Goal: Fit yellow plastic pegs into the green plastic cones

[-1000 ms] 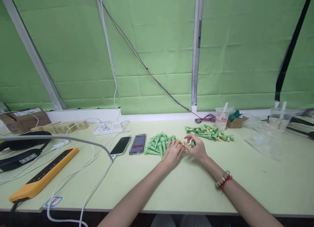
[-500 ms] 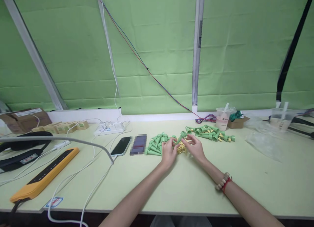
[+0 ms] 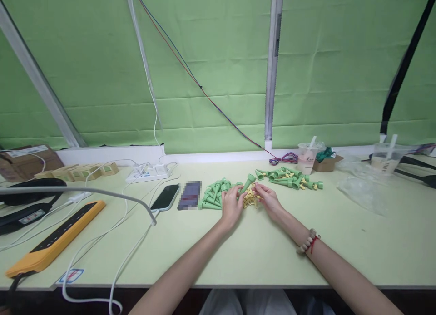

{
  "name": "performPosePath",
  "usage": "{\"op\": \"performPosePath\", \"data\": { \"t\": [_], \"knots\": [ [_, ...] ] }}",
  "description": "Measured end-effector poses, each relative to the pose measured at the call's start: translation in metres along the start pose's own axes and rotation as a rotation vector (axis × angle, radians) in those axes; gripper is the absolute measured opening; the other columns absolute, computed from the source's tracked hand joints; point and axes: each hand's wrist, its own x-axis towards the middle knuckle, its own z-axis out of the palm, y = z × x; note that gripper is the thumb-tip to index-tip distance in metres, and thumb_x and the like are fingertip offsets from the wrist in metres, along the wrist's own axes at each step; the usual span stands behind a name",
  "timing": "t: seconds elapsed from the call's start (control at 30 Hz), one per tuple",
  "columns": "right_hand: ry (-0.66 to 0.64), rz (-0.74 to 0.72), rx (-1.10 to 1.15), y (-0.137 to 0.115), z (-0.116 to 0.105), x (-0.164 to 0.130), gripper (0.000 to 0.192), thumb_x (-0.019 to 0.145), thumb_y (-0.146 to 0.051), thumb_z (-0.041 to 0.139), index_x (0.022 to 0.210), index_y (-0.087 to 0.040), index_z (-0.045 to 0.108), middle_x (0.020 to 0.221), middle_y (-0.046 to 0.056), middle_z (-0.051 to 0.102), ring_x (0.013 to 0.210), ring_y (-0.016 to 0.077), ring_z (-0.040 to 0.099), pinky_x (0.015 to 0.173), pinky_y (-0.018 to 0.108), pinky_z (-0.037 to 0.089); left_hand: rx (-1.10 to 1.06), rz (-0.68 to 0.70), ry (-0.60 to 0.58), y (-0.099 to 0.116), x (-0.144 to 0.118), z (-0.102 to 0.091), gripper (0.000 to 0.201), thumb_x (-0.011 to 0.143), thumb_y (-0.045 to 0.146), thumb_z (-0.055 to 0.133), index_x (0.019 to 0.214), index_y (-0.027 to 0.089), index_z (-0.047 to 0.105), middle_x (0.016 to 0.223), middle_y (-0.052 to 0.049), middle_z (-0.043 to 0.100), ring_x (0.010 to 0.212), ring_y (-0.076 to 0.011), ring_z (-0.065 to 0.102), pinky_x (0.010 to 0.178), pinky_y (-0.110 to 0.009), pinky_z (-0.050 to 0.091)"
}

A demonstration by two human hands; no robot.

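Left to right: orange power strip [image 3: 57, 238], phone [image 3: 165, 198], cone pile [image 3: 208, 202] partly hidden by left hand [image 3: 233, 205], mixed green-yellow pile [image 3: 288, 179], cup [image 3: 307, 159]. Left fingers pinch green cone [image 3: 249, 181], tilted, wide end up, beside small yellow pieces [image 3: 250, 200]. Right hand [image 3: 267, 198] bent over them, fingertips close, grip unclear. Versus 1 s ago: cone now visible in left grip, yellow pieces more exposed.

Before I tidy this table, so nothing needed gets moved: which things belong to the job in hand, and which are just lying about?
Job:
- green cone in the left hand
- yellow pieces by the right hand
- green pile
- mixed green-and-yellow pile

Lying about, it seems:
- phone
- orange power strip
- pink drink cup
- plastic bag
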Motion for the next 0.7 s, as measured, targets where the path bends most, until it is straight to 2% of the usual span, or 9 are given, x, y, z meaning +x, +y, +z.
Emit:
{"op": "performPosePath", "data": {
  "t": [0.17,0.47,0.7],
  "knots": [
    [0.016,-0.074,0.005,0.001,0.001,0.001,0.041,0.048,-0.050,0.074,0.064,-0.015,0.062,0.062,0.001,0.059,0.057,0.0108,0.055,0.054,0.024,0.049,0.110,0.069,-0.039,0.001,-0.001,0.001,0.024,0.087,0.027,0.040,0.094,0.018,0.061,0.080,-0.004,0.058,0.081,-0.0168,0.052,0.073,-0.030,0.030],
    [0.041,-0.107,-0.061,-0.001,0.000,0.000,0.047,0.044,-0.053,0.074,0.068,-0.015,0.062,0.061,0.000,0.058,0.058,0.0111,0.055,0.062,0.027,0.052,0.090,0.095,-0.074,0.004,-0.001,-0.001,0.024,0.087,0.025,0.039,0.079,0.017,0.061,0.072,-0.003,0.058,0.076,-0.0165,0.052,0.072,-0.030,0.028],
    [0.028,-0.415,-0.354,-0.010,-0.002,-0.004,0.039,0.063,-0.053,0.064,0.072,-0.015,0.062,0.070,0.006,0.062,0.065,0.0156,0.057,0.062,0.030,0.049,-0.003,0.036,-0.118,0.007,-0.001,0.001,0.029,0.088,0.028,0.037,0.073,0.016,0.059,0.069,-0.002,0.058,0.069,-0.0145,0.051,0.070,-0.030,0.030]
  ]
}}
